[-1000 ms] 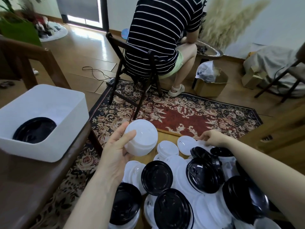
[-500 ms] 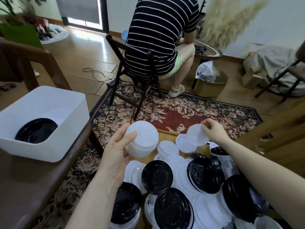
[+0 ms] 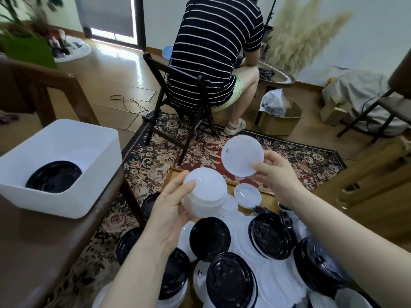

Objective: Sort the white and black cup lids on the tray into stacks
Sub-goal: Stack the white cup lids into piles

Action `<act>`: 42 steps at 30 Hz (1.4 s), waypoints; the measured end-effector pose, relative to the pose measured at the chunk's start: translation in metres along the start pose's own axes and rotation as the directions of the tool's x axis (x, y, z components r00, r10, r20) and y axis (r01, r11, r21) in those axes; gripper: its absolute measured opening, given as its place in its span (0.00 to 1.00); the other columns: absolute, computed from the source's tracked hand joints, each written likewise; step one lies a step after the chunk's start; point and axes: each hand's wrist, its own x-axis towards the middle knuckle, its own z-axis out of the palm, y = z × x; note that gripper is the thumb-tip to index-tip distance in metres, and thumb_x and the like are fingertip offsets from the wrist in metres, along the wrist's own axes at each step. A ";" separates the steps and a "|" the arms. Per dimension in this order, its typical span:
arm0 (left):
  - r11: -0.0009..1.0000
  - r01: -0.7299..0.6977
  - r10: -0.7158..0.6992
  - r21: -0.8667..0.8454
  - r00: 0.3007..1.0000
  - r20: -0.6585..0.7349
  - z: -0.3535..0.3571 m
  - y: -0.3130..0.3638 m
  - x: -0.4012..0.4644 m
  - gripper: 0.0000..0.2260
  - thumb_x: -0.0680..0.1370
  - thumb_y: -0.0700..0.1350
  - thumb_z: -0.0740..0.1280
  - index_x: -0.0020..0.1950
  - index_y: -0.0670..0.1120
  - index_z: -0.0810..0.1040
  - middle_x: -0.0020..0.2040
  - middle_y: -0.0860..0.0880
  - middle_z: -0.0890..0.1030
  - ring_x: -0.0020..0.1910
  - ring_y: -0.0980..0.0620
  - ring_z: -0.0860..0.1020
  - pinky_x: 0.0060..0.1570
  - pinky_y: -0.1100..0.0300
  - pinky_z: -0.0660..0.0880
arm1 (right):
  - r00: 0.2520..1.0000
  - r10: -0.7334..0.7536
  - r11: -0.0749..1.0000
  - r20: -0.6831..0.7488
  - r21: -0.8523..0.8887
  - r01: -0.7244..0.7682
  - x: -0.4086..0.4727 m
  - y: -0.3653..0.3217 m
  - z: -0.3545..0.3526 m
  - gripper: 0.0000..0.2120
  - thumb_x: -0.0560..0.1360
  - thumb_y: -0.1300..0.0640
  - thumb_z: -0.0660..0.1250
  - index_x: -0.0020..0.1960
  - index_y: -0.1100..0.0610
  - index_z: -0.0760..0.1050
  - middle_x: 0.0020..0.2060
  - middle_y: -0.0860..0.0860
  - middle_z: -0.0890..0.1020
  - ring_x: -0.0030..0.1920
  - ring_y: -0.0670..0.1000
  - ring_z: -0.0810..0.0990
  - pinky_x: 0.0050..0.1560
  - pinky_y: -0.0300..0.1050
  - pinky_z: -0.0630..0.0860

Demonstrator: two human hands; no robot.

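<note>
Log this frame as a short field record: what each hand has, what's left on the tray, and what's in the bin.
left hand: grips a stack of white lids
right hand: pinches a single white lid, held apart from the stack
tray: mixed black lids and white lids, unsorted
white bin: black lids inside
progress: single lid not yet on the stack

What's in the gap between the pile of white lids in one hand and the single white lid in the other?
Nothing held: the head view shows only the patterned rug behind the gap between the white lid stack and the single white lid.
</note>
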 end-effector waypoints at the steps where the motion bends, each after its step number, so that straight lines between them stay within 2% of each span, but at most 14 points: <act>1: 1.000 0.011 -0.011 -0.010 1.000 0.009 0.001 -0.001 -0.002 0.22 0.70 0.43 0.72 0.64 0.50 0.80 0.54 0.47 0.84 0.48 0.48 0.82 0.48 0.51 0.79 | 0.994 -0.093 0.995 0.063 -0.033 0.096 -0.014 -0.004 0.008 0.11 0.76 0.70 0.66 0.56 0.60 0.75 0.51 0.55 0.83 0.48 0.56 0.84 0.39 0.42 0.82; 3: 0.999 0.028 -0.027 -0.030 0.999 0.022 0.002 -0.001 -0.005 0.25 0.68 0.46 0.73 0.66 0.50 0.80 0.55 0.47 0.84 0.48 0.48 0.82 0.48 0.51 0.79 | 0.931 -0.284 0.939 0.231 -0.127 0.318 -0.038 -0.006 0.021 0.12 0.76 0.71 0.67 0.54 0.57 0.75 0.50 0.51 0.83 0.50 0.50 0.82 0.47 0.41 0.80; 5: 0.999 0.032 -0.031 -0.029 0.999 0.043 0.000 0.000 -0.008 0.26 0.68 0.47 0.73 0.67 0.50 0.79 0.56 0.47 0.84 0.47 0.49 0.82 0.49 0.50 0.79 | 0.841 -0.368 0.864 0.396 -0.189 0.467 -0.055 -0.003 0.026 0.13 0.75 0.71 0.67 0.54 0.56 0.75 0.56 0.50 0.81 0.58 0.46 0.79 0.57 0.41 0.77; 9: 1.000 0.004 -0.005 0.011 0.996 0.090 -0.003 0.001 -0.015 0.27 0.67 0.48 0.73 0.67 0.51 0.79 0.54 0.49 0.86 0.46 0.52 0.84 0.53 0.49 0.79 | 0.783 -0.232 0.852 0.577 -0.269 0.450 -0.067 0.003 0.020 0.20 0.63 0.70 0.59 0.49 0.53 0.76 0.72 0.44 0.68 0.74 0.42 0.62 0.69 0.38 0.66; 12: 0.998 -0.031 0.024 0.059 0.993 0.113 -0.005 0.002 -0.018 0.25 0.68 0.47 0.73 0.66 0.52 0.79 0.55 0.49 0.86 0.49 0.52 0.84 0.53 0.51 0.80 | 0.804 -0.141 0.880 0.578 -0.299 0.370 -0.076 0.004 0.026 0.08 0.71 0.62 0.69 0.47 0.52 0.76 0.73 0.38 0.65 0.75 0.36 0.57 0.68 0.34 0.62; 15: 0.987 -0.080 0.056 0.140 0.984 0.168 -0.005 0.004 -0.023 0.25 0.69 0.47 0.72 0.66 0.53 0.78 0.57 0.48 0.85 0.51 0.52 0.84 0.49 0.57 0.81 | 0.858 -0.209 0.824 0.469 -0.388 0.413 -0.078 0.007 0.035 0.14 0.70 0.49 0.75 0.46 0.53 0.73 0.68 0.39 0.70 0.69 0.32 0.63 0.61 0.27 0.63; 18: 0.987 -0.072 0.045 0.142 0.982 0.184 -0.006 0.004 -0.023 0.24 0.70 0.48 0.72 0.67 0.52 0.78 0.56 0.49 0.86 0.50 0.52 0.84 0.50 0.55 0.80 | 0.816 -0.261 0.756 0.516 -0.416 0.505 -0.076 0.005 0.036 0.15 0.71 0.54 0.76 0.49 0.53 0.70 0.67 0.42 0.70 0.70 0.38 0.65 0.64 0.32 0.64; 25: 0.990 -0.010 -0.026 0.143 0.967 0.254 -0.005 0.000 -0.021 0.23 0.73 0.52 0.70 0.68 0.49 0.78 0.59 0.45 0.84 0.52 0.49 0.83 0.60 0.42 0.76 | 0.654 -0.105 0.648 0.749 -0.448 0.616 -0.068 -0.018 0.025 0.18 0.71 0.63 0.75 0.55 0.53 0.70 0.72 0.38 0.63 0.75 0.42 0.59 0.70 0.37 0.59; 29: 0.983 -0.067 0.025 0.172 0.972 0.234 -0.002 -0.003 -0.020 0.28 0.67 0.45 0.80 0.66 0.50 0.78 0.54 0.45 0.85 0.47 0.49 0.85 0.43 0.54 0.82 | 0.618 -0.091 0.604 0.781 -0.450 0.658 -0.068 -0.018 0.028 0.18 0.72 0.63 0.74 0.56 0.53 0.71 0.74 0.39 0.61 0.76 0.42 0.57 0.73 0.41 0.59; 32: 0.988 -0.084 0.058 0.132 0.979 0.194 -0.002 -0.004 -0.017 0.28 0.65 0.43 0.79 0.65 0.49 0.79 0.52 0.48 0.86 0.47 0.50 0.85 0.39 0.56 0.81 | 0.677 -0.126 0.657 0.725 -0.450 0.604 -0.067 -0.012 0.027 0.23 0.71 0.61 0.75 0.62 0.52 0.69 0.75 0.38 0.60 0.75 0.40 0.58 0.73 0.40 0.61; 35: 0.991 -0.102 0.086 0.089 0.982 0.166 -0.005 -0.002 -0.012 0.26 0.65 0.45 0.76 0.63 0.50 0.80 0.50 0.48 0.86 0.46 0.51 0.85 0.37 0.57 0.81 | 0.784 -0.121 0.784 0.609 -0.425 0.452 -0.065 -0.006 0.026 0.37 0.69 0.57 0.78 0.70 0.46 0.61 0.70 0.41 0.67 0.70 0.40 0.67 0.68 0.42 0.70; 37: 0.990 -0.107 0.090 0.094 0.982 0.166 -0.004 -0.003 -0.011 0.26 0.64 0.44 0.78 0.62 0.51 0.80 0.50 0.49 0.86 0.46 0.52 0.85 0.38 0.57 0.81 | 0.793 -0.063 0.835 0.606 -0.404 0.375 -0.059 -0.003 0.021 0.44 0.68 0.60 0.78 0.74 0.45 0.56 0.67 0.44 0.72 0.68 0.41 0.71 0.65 0.41 0.73; 40: 0.992 -0.117 0.111 0.045 0.987 0.119 -0.001 -0.006 -0.009 0.27 0.64 0.43 0.77 0.63 0.49 0.79 0.51 0.49 0.86 0.44 0.53 0.85 0.36 0.59 0.80 | 0.834 -0.026 0.833 0.551 -0.449 0.323 -0.034 0.003 0.002 0.35 0.70 0.62 0.76 0.72 0.46 0.65 0.64 0.46 0.77 0.66 0.43 0.75 0.64 0.46 0.75; 42: 0.992 -0.129 0.128 0.012 0.989 0.074 -0.002 -0.006 -0.005 0.28 0.64 0.44 0.74 0.64 0.49 0.79 0.56 0.48 0.84 0.47 0.52 0.84 0.35 0.61 0.79 | 0.919 -0.044 0.793 0.391 -0.546 0.270 -0.009 0.014 -0.016 0.24 0.73 0.60 0.73 0.67 0.48 0.72 0.60 0.47 0.79 0.62 0.45 0.77 0.66 0.50 0.74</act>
